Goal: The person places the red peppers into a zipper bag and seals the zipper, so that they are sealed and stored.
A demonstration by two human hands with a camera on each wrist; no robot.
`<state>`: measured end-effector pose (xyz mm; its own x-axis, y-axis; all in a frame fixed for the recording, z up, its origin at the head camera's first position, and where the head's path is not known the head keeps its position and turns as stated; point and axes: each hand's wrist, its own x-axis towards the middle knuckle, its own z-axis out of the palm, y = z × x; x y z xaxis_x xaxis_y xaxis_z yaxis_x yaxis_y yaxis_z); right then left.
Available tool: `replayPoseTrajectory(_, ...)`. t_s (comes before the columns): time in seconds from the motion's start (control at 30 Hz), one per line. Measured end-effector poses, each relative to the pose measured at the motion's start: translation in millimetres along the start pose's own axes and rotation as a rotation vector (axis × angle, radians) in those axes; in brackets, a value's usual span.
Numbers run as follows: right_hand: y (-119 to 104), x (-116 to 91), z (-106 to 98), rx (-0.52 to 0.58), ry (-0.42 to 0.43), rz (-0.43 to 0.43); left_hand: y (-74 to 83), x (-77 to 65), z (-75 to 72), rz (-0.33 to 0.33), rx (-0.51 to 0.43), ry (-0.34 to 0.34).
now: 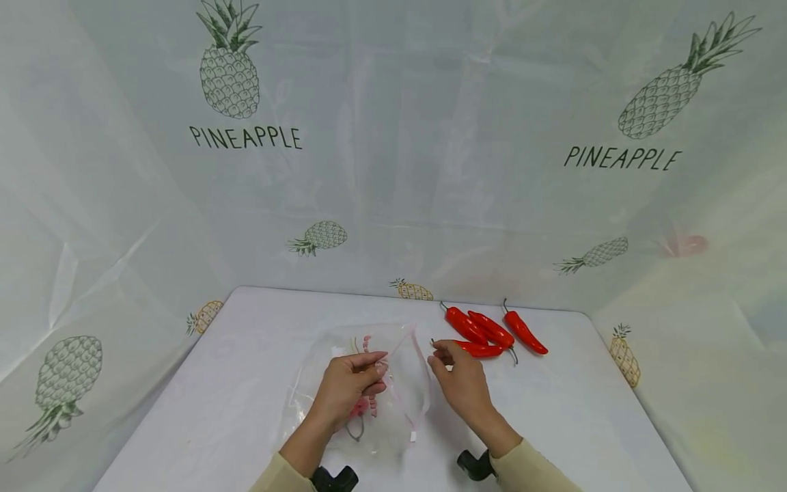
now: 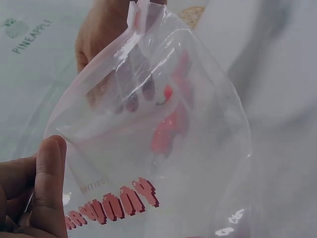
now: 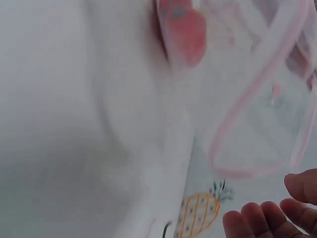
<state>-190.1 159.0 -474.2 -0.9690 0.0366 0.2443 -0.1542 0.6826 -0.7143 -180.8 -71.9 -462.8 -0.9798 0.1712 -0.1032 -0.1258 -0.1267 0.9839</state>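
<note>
A clear plastic zip bag with a pink zip edge and red printing is held up over the table. My left hand pinches its edge between thumb and fingers; in the left wrist view the thumb lies against the plastic beside the printed letters. The bag's mouth gapes toward the right, its pink rim spread into a loop in the right wrist view. Just right of that rim is my right hand, fingers loosely bent and holding nothing. Several red chili peppers lie beyond the right hand.
The white table reaches back to a hanging sheet printed with pineapples, which also flanks both sides. One chili lies slightly apart on the right. A white slider sits at the near end of the bag's zip.
</note>
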Motion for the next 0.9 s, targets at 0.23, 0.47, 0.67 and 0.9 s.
replayPoseTrajectory(0.23,39,27,-23,-0.086,0.010,0.030,1.3,-2.0,-0.4,-0.007,-0.012,0.001)
replayPoseTrajectory(0.47,71,51,-38,-0.163,-0.074,0.043,-0.4,-1.4,-2.5,-0.013,-0.016,0.007)
replayPoseTrajectory(0.67,90,64,-38,-0.197,-0.144,0.067,-2.8,-1.7,-5.1,-0.015,-0.011,0.012)
replayPoseTrajectory(0.9,102,64,-30,-0.264,-0.174,0.078,-3.2,-4.5,-7.7,-0.013,-0.011,0.017)
